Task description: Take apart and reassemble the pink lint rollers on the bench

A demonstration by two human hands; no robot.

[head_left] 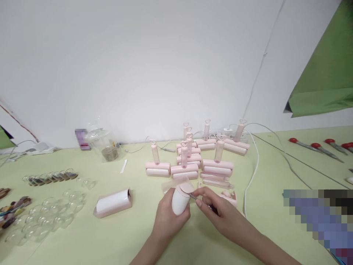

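My left hand (169, 215) is wrapped round a white lint roller refill (179, 201) with a pale pink end, tilted toward me. My right hand (220, 213) grips a thin metal tool (192, 196) with a dark part showing under the fingers; its exact kind is unclear. The tool's tip touches the pink end of the roll. Just beyond my hands lie a clear pink cover (171, 184) and loose pink parts (230, 197). Several assembled pink lint rollers (185, 171) with heart-topped handles stand behind them. Another white roll (114, 202) in a pink cover lies to the left.
Clear glass or plastic domes (49, 217) spread over the left of the green table (138, 243). A clear plastic tub (106, 147) stands near the wall. A white cable (252, 176) runs down the right side, with red-ended tools (317, 146) farther right.
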